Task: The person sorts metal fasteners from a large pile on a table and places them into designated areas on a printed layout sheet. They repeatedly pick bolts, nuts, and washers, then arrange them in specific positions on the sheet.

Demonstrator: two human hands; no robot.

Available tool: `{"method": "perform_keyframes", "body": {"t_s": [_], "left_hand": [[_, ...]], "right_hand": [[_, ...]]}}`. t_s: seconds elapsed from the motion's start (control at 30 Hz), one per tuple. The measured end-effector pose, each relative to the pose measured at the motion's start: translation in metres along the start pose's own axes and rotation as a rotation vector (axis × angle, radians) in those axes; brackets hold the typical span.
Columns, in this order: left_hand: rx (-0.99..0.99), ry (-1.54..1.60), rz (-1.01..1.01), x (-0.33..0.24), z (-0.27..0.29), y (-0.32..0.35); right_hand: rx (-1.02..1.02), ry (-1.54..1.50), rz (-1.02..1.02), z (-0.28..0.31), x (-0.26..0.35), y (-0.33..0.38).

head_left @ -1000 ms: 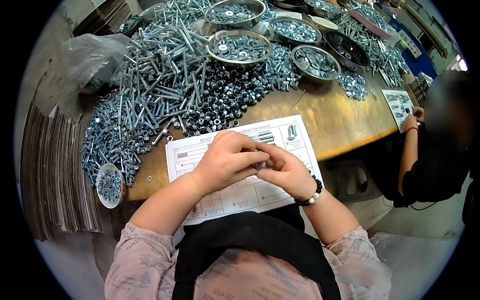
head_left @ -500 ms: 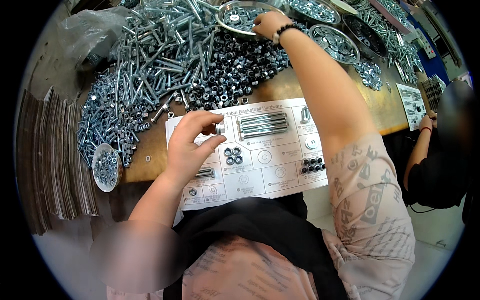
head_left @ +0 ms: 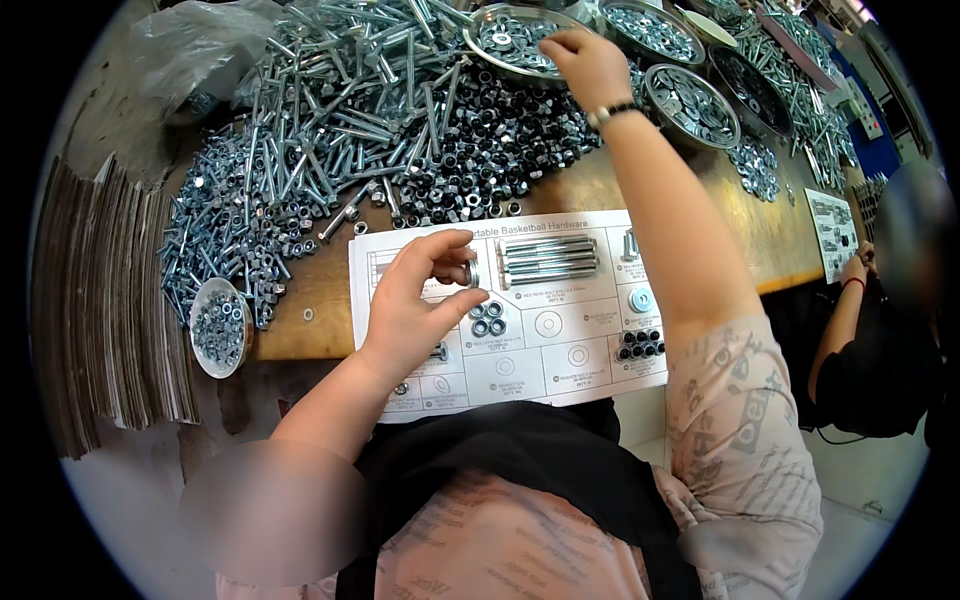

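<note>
My left hand (head_left: 418,300) is closed, pinching a small stack of metal washers (head_left: 473,273) between thumb and fingers above the printed sheet (head_left: 510,385). Over the right rim of a steel bowl of washers (head_left: 505,45), my right hand (head_left: 592,70) has its fingers pressed together; whatever they hold is hidden. On the sheet lie a row of long hex bolts (head_left: 548,262), a group of lock nuts (head_left: 487,320), some black-capped nuts (head_left: 641,346) and a flat washer (head_left: 640,300). My left hand partly covers other bolts at the sheet's left.
Heaped bolts (head_left: 340,100) and black-ringed nuts (head_left: 480,150) cover the table's far side. More washer bowls (head_left: 690,105) stand at the back right. A white bowl of small nuts (head_left: 222,330) sits at the left edge, by stacked cardboard (head_left: 120,300). A co-worker's hand (head_left: 855,268) is at right.
My right hand has drawn back from the bowl's washers toward its near right rim. My left hand keeps hold of the washers over the sheet. The whole view has shifted slightly.
</note>
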State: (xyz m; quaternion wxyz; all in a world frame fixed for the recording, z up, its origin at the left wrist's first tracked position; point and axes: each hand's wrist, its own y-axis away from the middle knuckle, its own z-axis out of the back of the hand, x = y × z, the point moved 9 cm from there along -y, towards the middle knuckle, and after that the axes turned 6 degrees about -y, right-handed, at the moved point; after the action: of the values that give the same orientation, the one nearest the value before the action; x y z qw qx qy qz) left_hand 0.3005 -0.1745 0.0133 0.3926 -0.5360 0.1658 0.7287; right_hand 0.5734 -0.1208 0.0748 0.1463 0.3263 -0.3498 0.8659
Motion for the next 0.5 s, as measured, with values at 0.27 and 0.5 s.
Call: {"method": "perform_keyframes", "body": {"t_s": [0.27, 0.5], "left_hand": [[-0.087, -0.275, -0.258, -0.034, -0.008, -0.001], [-0.027, -0.511, -0.452, -0.058, -0.041, 0.001]], "right_hand": [[0.49, -0.47, -0.391, -0.009, 0.056, 0.18], [0.424, -0.956, -0.673, -0.003, 0.045, 0.23]]}}
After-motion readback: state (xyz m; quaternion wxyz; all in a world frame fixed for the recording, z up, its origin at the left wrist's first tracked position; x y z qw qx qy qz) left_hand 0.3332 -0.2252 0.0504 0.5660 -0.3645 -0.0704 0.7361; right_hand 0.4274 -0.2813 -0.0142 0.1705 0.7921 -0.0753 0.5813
